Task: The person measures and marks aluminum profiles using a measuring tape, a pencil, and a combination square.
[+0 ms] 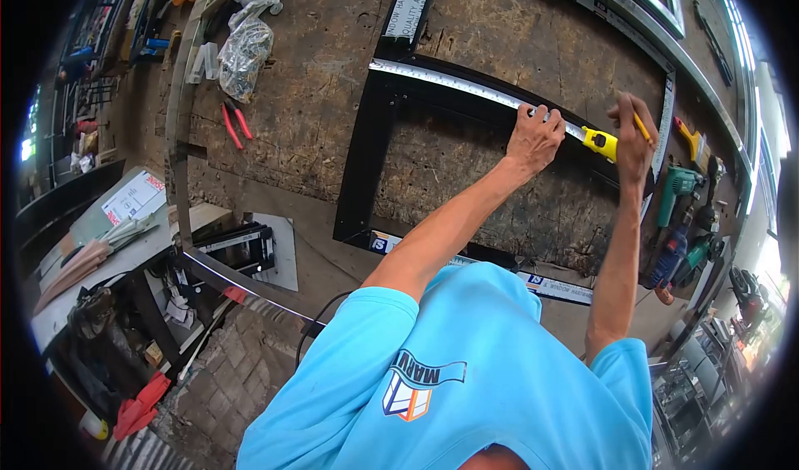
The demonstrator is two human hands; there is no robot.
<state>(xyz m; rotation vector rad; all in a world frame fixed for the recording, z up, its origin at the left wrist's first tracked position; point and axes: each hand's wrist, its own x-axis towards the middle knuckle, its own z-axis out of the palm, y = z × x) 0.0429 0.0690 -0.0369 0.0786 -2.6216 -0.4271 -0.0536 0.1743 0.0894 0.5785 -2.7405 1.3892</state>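
A black aluminum frame [359, 158] lies flat on the worn wooden bench. Along its upper crossbar runs the pulled-out blade of a tape measure [599, 144], whose yellow case rests toward the right end of that bar. My left hand [537, 139] has its fingers curled down over the blade, pressing it against the bar just left of the case. Just right of the case, my right hand [634, 141] is closed around a yellow pencil [642, 127]. The pencil's tip is not clearly visible.
Red-handled pliers [236, 125] and a plastic bag [245, 54] lie at the bench's left. To the right are a paintbrush [691, 141], a green power drill [678, 188] and several other tools. A metal rail [179, 137] edges the bench.
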